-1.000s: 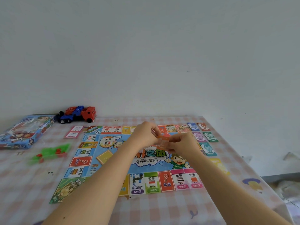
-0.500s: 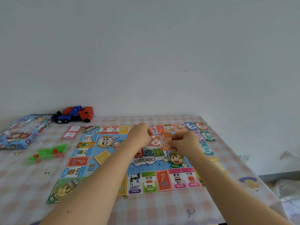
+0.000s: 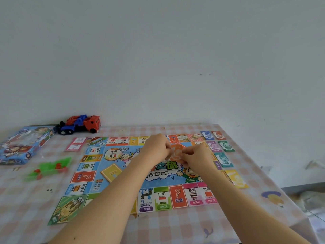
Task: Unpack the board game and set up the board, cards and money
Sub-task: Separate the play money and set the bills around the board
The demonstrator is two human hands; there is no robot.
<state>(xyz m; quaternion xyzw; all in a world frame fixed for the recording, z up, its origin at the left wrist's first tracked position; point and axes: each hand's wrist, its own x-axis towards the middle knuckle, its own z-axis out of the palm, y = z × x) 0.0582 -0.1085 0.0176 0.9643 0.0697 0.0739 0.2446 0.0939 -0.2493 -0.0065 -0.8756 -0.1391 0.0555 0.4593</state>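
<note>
The colourful game board (image 3: 123,173) lies unfolded on the checked tablecloth. Above its middle, my left hand (image 3: 156,147) and my right hand (image 3: 197,158) together pinch a small stack of orange cards (image 3: 176,152), one hand at each side. A yellow card pile (image 3: 111,172) sits on the board's left part. Money notes in blue, orange, purple and green (image 3: 226,146) lie in rows along the board's right edge, with a yellow note (image 3: 236,178) nearer to me. A pink card stack (image 3: 76,144) lies by the board's far left corner.
The blue game box (image 3: 22,144) rests at the far left. A red and blue toy truck (image 3: 80,124) stands by the wall. Green and red plastic pieces (image 3: 51,168) lie left of the board. The table's right edge (image 3: 281,191) drops off past the notes.
Both hands stayed above the board's middle with the orange cards; the cards turned so their face shows more between my fingers. The camera tilted slightly.
</note>
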